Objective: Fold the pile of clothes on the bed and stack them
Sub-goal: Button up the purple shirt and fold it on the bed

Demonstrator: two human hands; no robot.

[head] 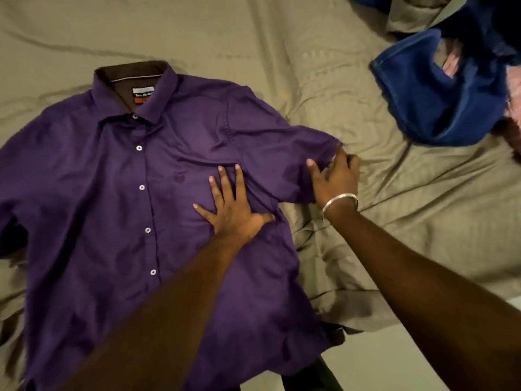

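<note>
A purple button-up shirt lies spread front-up on the bed, buttoned, collar toward the far side. My left hand presses flat on the shirt's chest with fingers spread and straight. My right hand, with a silver bangle on its wrist, is at the end of the shirt's short right-side sleeve. Its fingers curl round the sleeve's hem. The shirt's other sleeve runs out of view at the left edge.
The bed is covered by a wrinkled olive-tan sheet. A heap of blue denim clothes with something pink lies at the far right. The bed's near edge shows at the bottom right.
</note>
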